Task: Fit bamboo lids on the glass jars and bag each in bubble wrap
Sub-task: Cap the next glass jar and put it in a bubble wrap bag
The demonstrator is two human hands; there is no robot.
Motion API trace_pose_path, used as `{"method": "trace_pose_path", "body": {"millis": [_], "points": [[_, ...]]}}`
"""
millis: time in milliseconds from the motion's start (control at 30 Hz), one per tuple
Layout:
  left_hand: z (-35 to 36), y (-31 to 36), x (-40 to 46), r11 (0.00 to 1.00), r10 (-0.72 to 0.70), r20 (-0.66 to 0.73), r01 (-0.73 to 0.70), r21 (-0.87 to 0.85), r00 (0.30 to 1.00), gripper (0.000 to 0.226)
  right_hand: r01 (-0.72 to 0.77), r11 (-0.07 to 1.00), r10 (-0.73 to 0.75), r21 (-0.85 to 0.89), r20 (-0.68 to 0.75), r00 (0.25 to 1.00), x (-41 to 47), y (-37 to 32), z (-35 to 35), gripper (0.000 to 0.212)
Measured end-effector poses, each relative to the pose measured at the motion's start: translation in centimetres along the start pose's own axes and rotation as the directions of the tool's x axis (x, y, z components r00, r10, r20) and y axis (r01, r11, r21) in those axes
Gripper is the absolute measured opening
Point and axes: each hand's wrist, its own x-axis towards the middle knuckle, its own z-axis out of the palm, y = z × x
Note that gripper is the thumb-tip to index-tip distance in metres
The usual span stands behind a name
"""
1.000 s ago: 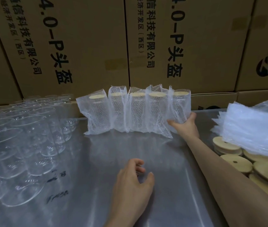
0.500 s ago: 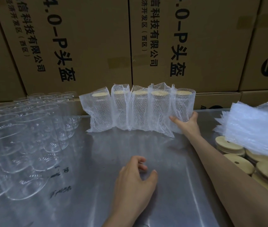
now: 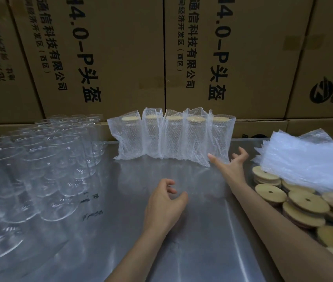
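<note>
Both hands empty: left hand (image 3: 164, 202) loosely curled mid-desk, right hand (image 3: 231, 166) spread. Bare jars (image 3: 39, 159) lie left, nearer the left hand; lids (image 3: 304, 202) right.

Both bare forearms reach forward. The right hand (image 3: 230, 167) is stretched far out, fingers spread wide and empty. The left hand (image 3: 164, 204) sits nearer, fingers loosely curled, holding nothing.

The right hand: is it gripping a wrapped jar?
No, the right hand is open, fingers spread, just clear of the end wrapped jar.
</note>
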Motion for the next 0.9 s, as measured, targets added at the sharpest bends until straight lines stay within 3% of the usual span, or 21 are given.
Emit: {"method": "trace_pose_path", "body": {"millis": [167,333,433,500,533,567,633,667,767,900], "points": [[-0.5,0.3,-0.6,0.987,0.005,-0.047,-0.013,-0.158,0.999,0.021,0.006,1.0,-0.006,-0.013,0.022,1.0,-6.2,-1.1,-2.1,0.087],[-1.5,0.4,-3.0,0.967,0.016,-0.117,-0.044,-0.249,0.993,0.019,0.078,0.995,-0.071,-0.062,0.108,0.992,-11.2,-2.2,-4.8,0.012],[-2.3,0.9,-6.0,0.982,0.07,-0.053,-0.078,-0.172,0.996,0.016,0.111,0.988,-0.09,-0.108,0.184,0.979,-13.7,-2.6,-5.9,0.018],[-3.1,0.8,-8.1,0.978,0.197,0.002,-0.196,0.066,0.98,0.013,0.121,0.983,-0.09,-0.136,0.215,0.973,-15.2,-2.9,-6.5,0.02],[-3.7,0.7,-9.0,0.907,0.317,0.028,-0.312,0.282,0.948,0.013,0.128,0.981,-0.093,-0.146,0.224,0.97,-15.7,-3.0,-6.8,0.021],[-4.3,0.6,-9.8,0.761,0.454,0.079,-0.432,0.484,0.888,0.013,0.134,0.979,-0.096,-0.151,0.232,0.968,-16.2,-3.1,-7.0,0.022],[-5.9,0.7,-10.9,0.467,0.61,0.208,-0.558,0.686,0.765,0.014,0.138,0.978,-0.099,-0.153,0.241,0.965,-17.0,-3.3,-7.5,0.023],[-6.9,1.1,-10.8,0.394,0.621,0.239,-0.56,0.729,0.747,0.016,0.138,0.978,-0.098,-0.156,0.242,0.965,-17.3,-3.4,-7.7,0.022],[-10.9,2.4,-8.5,0.364,0.554,0.105,-0.354,0.862,0.826,0.038,0.139,0.975,-0.094,-0.175,0.242,0.966,-18.0,-3.8,-8.1,0.021],[-17.2,3.7,-4.8,0.561,0.255,-0.276,0.091,0.823,0.927,0.078,0.141,0.975,-0.099,-0.171,0.235,0.967,-18.6,-4.2,-8.5,0.021]]}}
